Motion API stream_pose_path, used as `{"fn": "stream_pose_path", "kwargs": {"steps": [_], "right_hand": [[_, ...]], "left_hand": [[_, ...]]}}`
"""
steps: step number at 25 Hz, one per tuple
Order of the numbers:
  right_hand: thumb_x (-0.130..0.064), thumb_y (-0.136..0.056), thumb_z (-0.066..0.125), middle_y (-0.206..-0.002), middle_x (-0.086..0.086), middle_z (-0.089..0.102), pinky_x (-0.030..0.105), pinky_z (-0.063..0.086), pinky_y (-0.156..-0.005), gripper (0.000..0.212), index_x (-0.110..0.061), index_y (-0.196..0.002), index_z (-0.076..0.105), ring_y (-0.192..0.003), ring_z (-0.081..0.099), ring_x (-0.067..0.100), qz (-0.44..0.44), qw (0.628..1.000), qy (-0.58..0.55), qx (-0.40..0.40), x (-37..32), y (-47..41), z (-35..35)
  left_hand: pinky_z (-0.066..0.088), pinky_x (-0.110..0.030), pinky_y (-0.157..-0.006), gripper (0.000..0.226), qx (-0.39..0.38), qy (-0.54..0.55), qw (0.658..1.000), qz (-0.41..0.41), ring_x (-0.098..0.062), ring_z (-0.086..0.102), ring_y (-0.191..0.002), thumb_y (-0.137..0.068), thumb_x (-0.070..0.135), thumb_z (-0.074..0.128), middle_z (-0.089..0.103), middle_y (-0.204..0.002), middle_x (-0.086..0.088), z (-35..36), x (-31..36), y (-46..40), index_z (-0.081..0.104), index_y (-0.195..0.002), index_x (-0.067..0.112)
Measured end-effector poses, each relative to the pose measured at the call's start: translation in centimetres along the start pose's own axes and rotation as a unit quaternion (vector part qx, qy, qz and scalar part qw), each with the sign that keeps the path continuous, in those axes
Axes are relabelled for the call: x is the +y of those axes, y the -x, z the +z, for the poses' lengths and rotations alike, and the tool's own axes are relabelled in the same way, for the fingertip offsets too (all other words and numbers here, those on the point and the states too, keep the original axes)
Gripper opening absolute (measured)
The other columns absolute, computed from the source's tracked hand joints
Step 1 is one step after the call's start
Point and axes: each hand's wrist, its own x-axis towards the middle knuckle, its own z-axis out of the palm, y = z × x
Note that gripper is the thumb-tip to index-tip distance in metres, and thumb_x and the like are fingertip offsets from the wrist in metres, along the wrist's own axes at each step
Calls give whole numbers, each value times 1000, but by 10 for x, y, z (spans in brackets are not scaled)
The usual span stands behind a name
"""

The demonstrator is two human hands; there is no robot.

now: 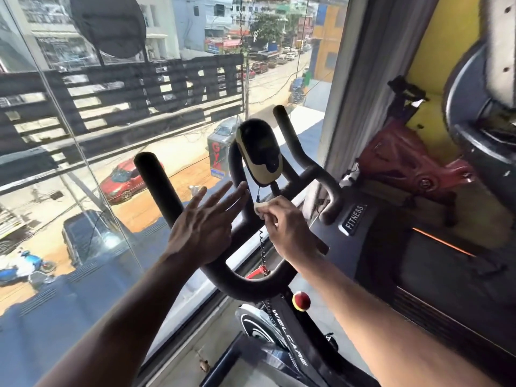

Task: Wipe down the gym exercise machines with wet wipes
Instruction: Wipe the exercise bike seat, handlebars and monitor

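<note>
- Nearest the camera, below the black padded loop handlebar (251, 286) of the exercise bike, sat the round red-and-yellow resistance knob (301, 300) on the black frame lettered WELCARE (290, 336).
- Just above the handlebar's bottom curve, the left hand (201, 233) hovered with fingers straight and spread apart, holding nothing; whether its palm touched the left bar could not be told.
- To the right of it, over the middle of the handlebar, the right hand (282, 222) had its fingers curled and clamped on a small crumpled white wet wipe (261, 206), held at the fingertips.
- The wipe lay directly beneath the oval black-and-beige plastic console (261, 155), at the thin black cord (258, 191) hanging from its lower end; the console's long axis ran up and away from the fingers, tilted slightly left.
- Judged from this, the right hand was the nearer to the console, and an upward stroke along that axis would carry the wipe over it.
- Right of the handlebar stood a dark treadmill with a FITNESS label (354, 219), and beyond it a red exercise bike (405, 163).
- Behind the handlebar, a glass window (83, 121) overlooked a street.
</note>
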Motion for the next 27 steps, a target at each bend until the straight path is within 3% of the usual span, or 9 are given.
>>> {"fn": "stream_pose_path", "kwargs": {"steps": [3,7,10,13,16,19,20,24,27], "right_hand": [[-9,-98,63,-104,3,65,29,58,-90,16,-5,-111,73,-101,64,19,-42,998,45,-16,14,-8,-5],[-1,-95,60,-101,9,61,33,61,-80,17,-3,-104,74,-90,65,23,49,996,55,42,-3,-13,11],[-2,-96,60,-104,9,62,31,60,-80,18,-3,-109,72,-91,67,21,31,999,16,3,-15,2,11],[-8,-98,60,-104,8,62,41,60,-82,14,-6,-104,72,-89,68,23,66,998,13,15,12,-16,-9],[-7,-98,59,-106,11,62,39,58,-84,13,-5,-102,71,-90,67,25,105,994,18,28,3,-18,-2],[-1,-94,63,-101,8,65,11,46,-90,14,-4,-105,71,-95,63,16,30,999,-21,2,-19,13,6],[0,-93,65,-101,6,65,8,44,-89,14,-5,-105,70,-95,62,14,13,999,-35,-9,-17,18,3],[-6,-95,66,-100,4,64,31,57,-82,7,-8,-100,72,-89,65,17,68,996,-38,37,-9,0,-3],[-11,-98,64,-98,4,62,33,56,-81,7,-8,-97,70,-89,64,18,28,999,-41,6,-42,17,12]], "left_hand": [[11,-61,-127,81,23,-22,999,-25,-19,20,-158,-88,23,55,17,-172,6,-4,2,0,26,-164,24],[-4,-68,-124,74,64,-39,994,-76,-25,20,-159,-93,35,59,27,-170,1,-11,6,0,35,-162,20],[-13,-57,-126,79,96,16,973,-207,-30,0,-161,-93,40,47,9,-174,-9,-9,8,19,26,-164,12],[-8,-49,-129,83,102,68,956,-268,-30,-12,-160,-94,38,44,-3,-174,-15,-5,12,34,14,-166,9],[-12,-45,-128,81,109,74,955,-264,-30,-14,-160,-98,31,53,-2,-174,-15,-6,13,35,14,-165,7],[-14,-44,-128,84,115,72,957,-258,-29,-16,-159,-96,27,60,-2,-174,-15,-6,12,34,16,-165,6],[-14,-45,-128,85,114,71,958,-251,-29,-17,-159,-96,26,60,-4,-173,-15,-5,11,33,15,-165,6],[-5,-49,-130,77,118,46,971,-201,-28,-13,-160,-101,27,48,-4,-173,-15,-5,-4,34,11,-165,5],[-4,-46,-130,71,136,54,974,-174,-29,-9,-161,-106,27,41,-2,-173,-16,-4,-26,41,9,-165,3]]}}
